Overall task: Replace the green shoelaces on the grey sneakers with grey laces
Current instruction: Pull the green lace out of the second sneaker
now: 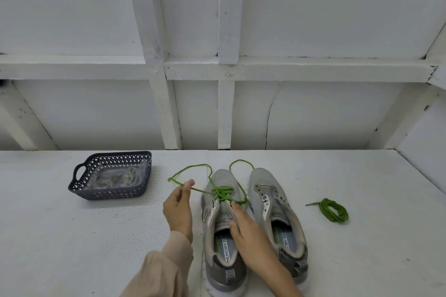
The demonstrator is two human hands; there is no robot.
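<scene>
White desk (96,236) under a white framed wall carries both grey sneakers near the middle of its front edge. The left hand (178,205) has its grip pinched on a loose strand of the green lace (193,167), which is threaded in the left sneaker (220,181). The right hand (248,229) lies flat on that shoe's tongue, its grip slack. A coiled green lace (334,210) lies beside the unlaced right sneaker (261,178). Toward the left edge, a dark basket (108,194) holds grey laces (118,177).

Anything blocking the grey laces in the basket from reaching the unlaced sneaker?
Yes. The grey laces sit in a clear bag inside the basket. Between it and the unlaced sneaker lie the left hand pinching the green lace, and the other sneaker with the right hand on its tongue.
</scene>
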